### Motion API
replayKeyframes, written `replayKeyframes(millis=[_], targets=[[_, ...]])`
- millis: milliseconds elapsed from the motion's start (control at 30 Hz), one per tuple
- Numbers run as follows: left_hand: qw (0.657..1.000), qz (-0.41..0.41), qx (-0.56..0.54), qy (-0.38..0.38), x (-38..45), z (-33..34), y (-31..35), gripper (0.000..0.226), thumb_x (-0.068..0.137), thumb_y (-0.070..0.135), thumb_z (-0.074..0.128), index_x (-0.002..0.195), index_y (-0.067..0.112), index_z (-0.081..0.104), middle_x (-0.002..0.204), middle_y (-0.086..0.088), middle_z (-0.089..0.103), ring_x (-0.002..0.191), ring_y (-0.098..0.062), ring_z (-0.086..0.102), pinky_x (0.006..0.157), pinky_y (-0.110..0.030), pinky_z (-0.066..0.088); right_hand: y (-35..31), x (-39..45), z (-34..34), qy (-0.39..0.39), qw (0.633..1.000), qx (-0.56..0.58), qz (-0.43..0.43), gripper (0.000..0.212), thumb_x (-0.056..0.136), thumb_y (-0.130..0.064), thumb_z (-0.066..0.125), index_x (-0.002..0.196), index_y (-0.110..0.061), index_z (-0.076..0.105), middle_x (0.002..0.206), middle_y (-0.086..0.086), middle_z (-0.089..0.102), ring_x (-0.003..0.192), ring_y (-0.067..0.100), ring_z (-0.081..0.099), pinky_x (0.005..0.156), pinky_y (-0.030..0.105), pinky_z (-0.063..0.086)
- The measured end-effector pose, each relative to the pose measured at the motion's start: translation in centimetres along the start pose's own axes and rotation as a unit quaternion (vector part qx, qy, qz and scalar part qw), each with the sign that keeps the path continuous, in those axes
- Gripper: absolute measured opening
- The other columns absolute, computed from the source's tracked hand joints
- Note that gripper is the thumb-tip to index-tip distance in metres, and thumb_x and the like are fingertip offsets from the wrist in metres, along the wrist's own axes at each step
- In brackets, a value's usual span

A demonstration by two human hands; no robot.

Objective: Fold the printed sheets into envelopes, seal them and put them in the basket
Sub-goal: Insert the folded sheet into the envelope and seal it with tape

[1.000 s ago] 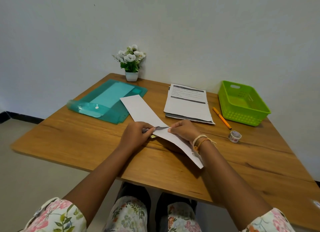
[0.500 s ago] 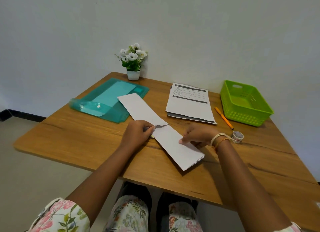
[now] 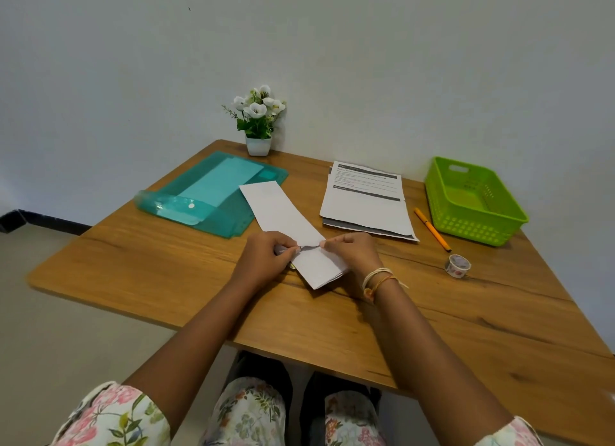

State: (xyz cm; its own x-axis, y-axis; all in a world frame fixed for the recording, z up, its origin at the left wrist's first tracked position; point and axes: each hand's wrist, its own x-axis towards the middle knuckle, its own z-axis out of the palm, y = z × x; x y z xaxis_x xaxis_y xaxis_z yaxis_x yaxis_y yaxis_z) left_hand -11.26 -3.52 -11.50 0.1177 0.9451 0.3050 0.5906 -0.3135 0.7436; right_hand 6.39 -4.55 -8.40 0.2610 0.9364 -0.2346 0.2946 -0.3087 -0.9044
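A long white folded sheet [image 3: 283,209] lies diagonally on the wooden table [image 3: 166,266], its near end doubled back over itself. My left hand [image 3: 263,259] pinches the folded edge from the left. My right hand [image 3: 352,252] pinches the same edge from the right, fingertips almost meeting. A stack of printed sheets [image 3: 364,202] rests behind my right hand. The green plastic basket [image 3: 472,202] stands at the far right with nothing visible inside.
A teal plastic document folder [image 3: 206,196] lies open at the back left. A small pot of white flowers [image 3: 258,119] stands against the wall. An orange pen [image 3: 432,229] and a roll of patterned tape [image 3: 457,266] lie near the basket.
My right hand slid to the sheet's near end, folded that end back up, and now meets my left hand at the middle. The left hand stayed put.
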Motion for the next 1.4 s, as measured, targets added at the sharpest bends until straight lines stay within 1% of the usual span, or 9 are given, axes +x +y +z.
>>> replayKeyframes(millis=[100,233,433,533,667,833,1033,1167,1400], targets=[[1.0,-0.012,0.001,0.024,0.1,0.1,0.0,0.021,0.084,0.023,0.072,0.102,0.013,0.075,0.106,-0.001,0.072,0.095,-0.008,0.062,0.081,-0.022,0.051,-0.6,-0.3,-2.2,-0.156,0.985,-0.064,0.028,0.034,0.078,-0.016,0.076,0.11,-0.019,0.065,0.117,0.001,0.057,0.11,0.018,0.051,0.087,0.032,0.051],[0.999,-0.018,0.004,0.031,0.1,0.3,-0.1,0.025,0.085,0.022,0.071,0.107,0.011,0.073,0.112,-0.004,0.071,0.106,-0.013,0.062,0.087,-0.024,0.05,-0.6,-0.9,-4.6,-0.273,0.943,-0.181,-0.061,0.056,0.076,-0.013,0.078,0.127,-0.022,0.056,0.12,0.0,0.057,0.113,0.016,0.054,0.095,0.028,0.05],[0.999,-0.023,-0.016,0.031,0.0,0.1,-0.1,0.024,0.084,0.021,0.072,0.106,0.012,0.073,0.114,-0.009,0.069,0.11,-0.015,0.062,0.082,-0.018,0.046,0.1,-1.1,-3.0,-0.192,0.973,-0.059,-0.115,0.035,0.077,-0.006,0.077,0.111,-0.008,0.068,0.094,0.007,0.073,0.081,0.013,0.071,0.063,0.016,0.055],[0.999,-0.014,-0.033,0.025,0.0,0.0,-0.2,0.022,0.084,0.022,0.072,0.104,0.014,0.074,0.112,-0.009,0.07,0.108,-0.012,0.062,0.079,-0.013,0.045,0.8,-0.8,-0.8,-0.073,0.991,0.006,-0.114,0.014,0.078,-0.009,0.077,0.091,-0.006,0.072,0.071,0.008,0.073,0.06,0.015,0.071,0.056,0.023,0.058],[0.999,-0.007,-0.038,0.021,0.1,-0.1,-0.4,0.022,0.083,0.022,0.072,0.103,0.013,0.075,0.111,-0.009,0.071,0.107,-0.012,0.063,0.084,-0.019,0.05,1.6,0.5,0.9,0.044,0.973,-0.133,-0.185,0.01,0.078,-0.022,0.078,0.073,-0.023,0.069,0.067,-0.006,0.069,0.06,0.01,0.067,0.057,0.02,0.055],[0.999,-0.006,-0.034,0.026,0.2,0.1,-0.6,0.022,0.083,0.021,0.072,0.103,0.012,0.075,0.11,-0.007,0.071,0.102,-0.012,0.063,0.081,-0.018,0.05,2.8,1.3,1.1,0.13,0.908,-0.3,-0.263,0.014,0.075,-0.035,0.075,0.08,-0.029,0.063,0.081,-0.01,0.059,0.074,0.009,0.055,0.059,0.026,0.05],[0.999,0.001,-0.048,0.005,0.1,0.0,-0.5,0.02,0.082,0.021,0.073,0.101,0.014,0.076,0.105,-0.003,0.073,0.097,-0.009,0.064,0.083,-0.021,0.053,3.8,1.6,1.0,0.127,0.87,-0.342,-0.332,0.018,0.081,-0.036,0.069,0.097,-0.028,0.067,0.096,-0.007,0.056,0.079,0.012,0.056,0.06,0.027,0.053],[0.999,-0.001,-0.044,-0.004,0.2,0.0,-0.5,0.02,0.083,0.022,0.073,0.1,0.013,0.076,0.102,-0.001,0.073,0.092,-0.007,0.064,0.076,-0.015,0.051,3.7,2.0,0.8,0.1,0.88,-0.319,-0.337,0.007,0.084,-0.032,0.066,0.089,-0.028,0.07,0.085,-0.009,0.059,0.077,0.009,0.056,0.061,0.022,0.049],[0.997,-0.005,-0.058,-0.046,0.1,0.1,-0.9,0.023,0.089,0.032,0.064,0.108,0.023,0.073,0.11,0.007,0.07,0.101,-0.005,0.061,0.083,-0.018,0.049,4.9,1.5,-1.5,-0.033,0.894,-0.254,-0.367,0.024,0.084,-0.026,0.068,0.107,-0.024,0.072,0.099,-0.008,0.059,0.092,0.007,0.052,0.076,0.021,0.048]])
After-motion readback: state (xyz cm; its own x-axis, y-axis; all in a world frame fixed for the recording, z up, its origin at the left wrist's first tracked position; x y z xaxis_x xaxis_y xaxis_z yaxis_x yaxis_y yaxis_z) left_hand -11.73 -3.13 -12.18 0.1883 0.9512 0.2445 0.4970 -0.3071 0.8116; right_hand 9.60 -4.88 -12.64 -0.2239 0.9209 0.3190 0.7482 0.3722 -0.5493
